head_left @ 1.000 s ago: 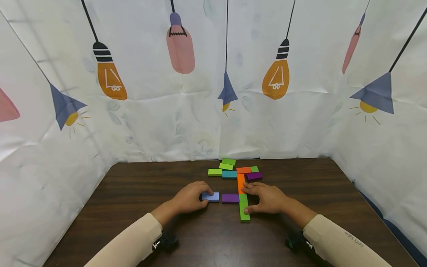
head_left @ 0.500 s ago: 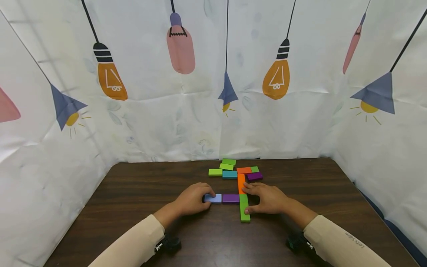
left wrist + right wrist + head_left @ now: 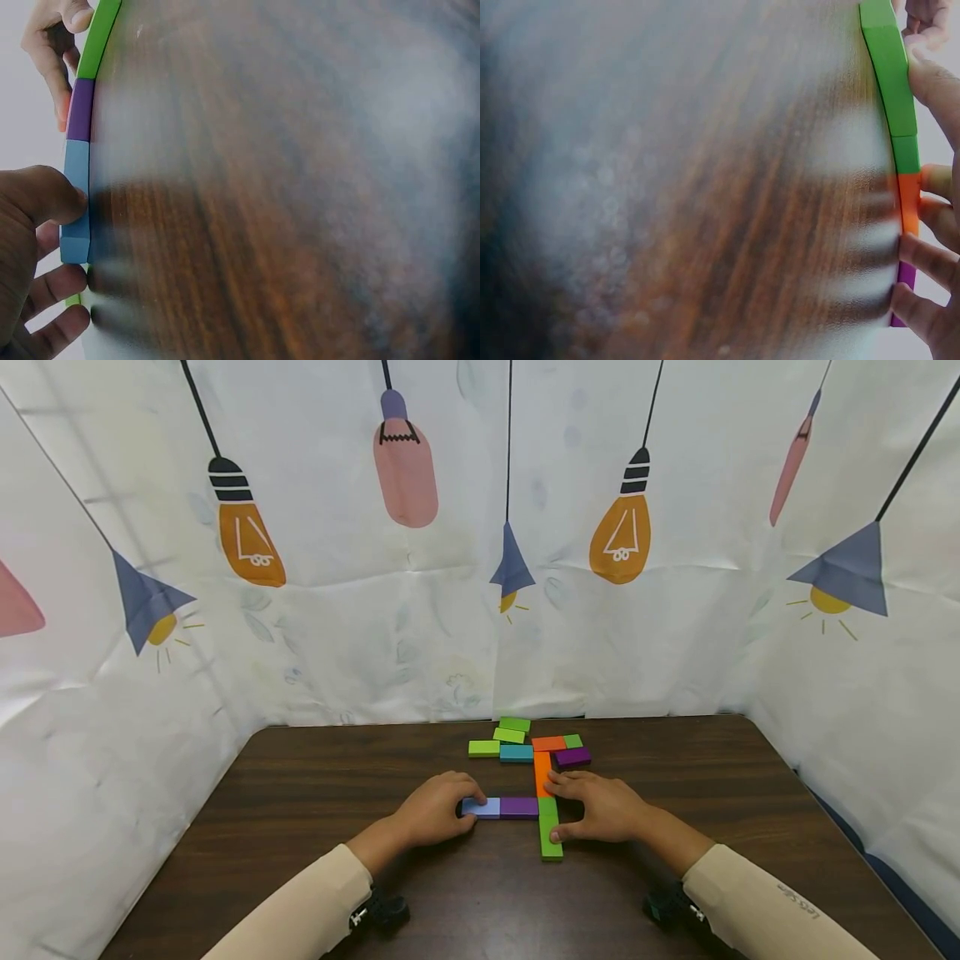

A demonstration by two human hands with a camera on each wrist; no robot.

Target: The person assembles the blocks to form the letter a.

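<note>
Left hand (image 3: 437,807): pinching the light-blue block (image 3: 491,810), thumb on the near side, a finger on the far side; grip narrow, about the block's width. Block lies flat on the table (image 3: 480,902), at 3 o'clock from that hand, long axis running 9 to 3. The left hand is clearly the nearer of the two.

Key relation: the block's 3 o'clock end meets the purple block (image 3: 519,808) end to end, in line, no gap visible from above. The purple block in turn reaches the green run (image 3: 551,842) at 3 o'clock, whose axis lies crosswise, roughly 12 to 6. A seam crosses the green; probably two blocks. Orange block (image 3: 542,772) carries on from it toward 12.

Right hand (image 3: 598,808): holding nothing; thumb and fingers spread along the column's 3 o'clock side, thumb at the green, fingers up by the orange. Column sits at its 9 o'clock. Judgement: it seems to brace the column against sideways push.

Hard to make out: the light-blue block's 9 o'clock end, partly behind fingers from above; its bevelled end shows in the left wrist view. How firmly either hand presses, cannot tell. Tabletop blurs in both wrist views.
</note>
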